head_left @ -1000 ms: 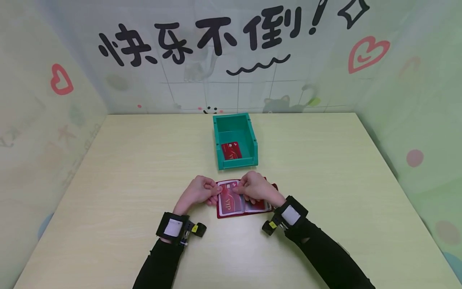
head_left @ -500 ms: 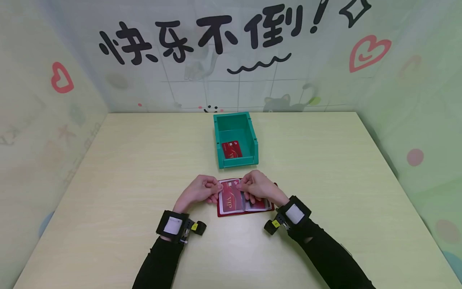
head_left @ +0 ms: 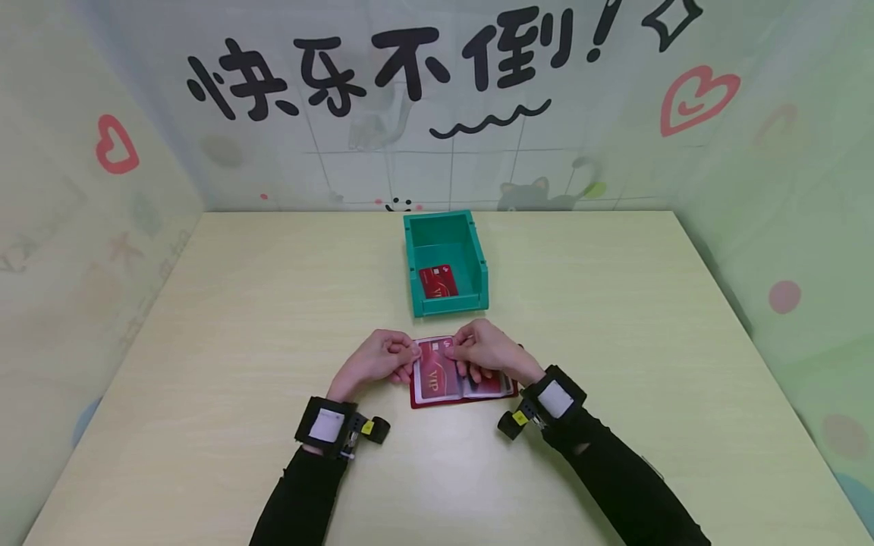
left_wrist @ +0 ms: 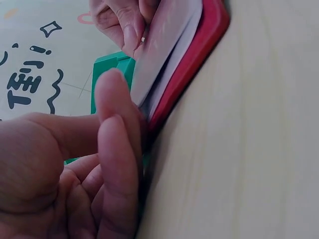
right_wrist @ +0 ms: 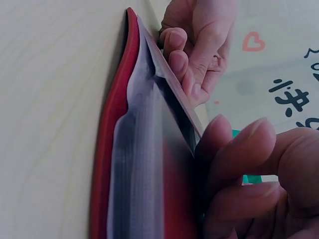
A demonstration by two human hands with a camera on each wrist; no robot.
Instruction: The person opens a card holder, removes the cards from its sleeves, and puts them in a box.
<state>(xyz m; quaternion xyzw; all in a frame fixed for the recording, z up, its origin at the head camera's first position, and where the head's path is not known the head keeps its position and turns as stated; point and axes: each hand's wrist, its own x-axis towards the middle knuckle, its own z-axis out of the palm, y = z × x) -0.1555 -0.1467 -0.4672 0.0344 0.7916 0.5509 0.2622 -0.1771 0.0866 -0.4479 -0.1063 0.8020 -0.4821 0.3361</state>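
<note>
An opened red card holder (head_left: 466,402) with clear sleeves lies on the table in front of me. Its left sleeve shows a red VIP card (head_left: 435,379); another red card (head_left: 493,384) shows in the right sleeve, partly behind my hand. My left hand (head_left: 379,356) pinches the left edge of the holder's page near its upper corner. With thumb and fingers, my right hand (head_left: 488,350) pinches the same page near its upper right. In the right wrist view, that sleeve page (right_wrist: 174,92) stands lifted off the red cover (right_wrist: 107,119), with a dark gap beneath.
A teal open-fronted bin (head_left: 451,306) stands just beyond the card holder, with a red VIP card (head_left: 438,281) inside. Printed walls border the pale wooden table (head_left: 205,341) at the back and both sides.
My right hand has shifted slightly to the right, its thumb staying by the VIP card's upper right. My left hand keeps its place at the page's left edge.
</note>
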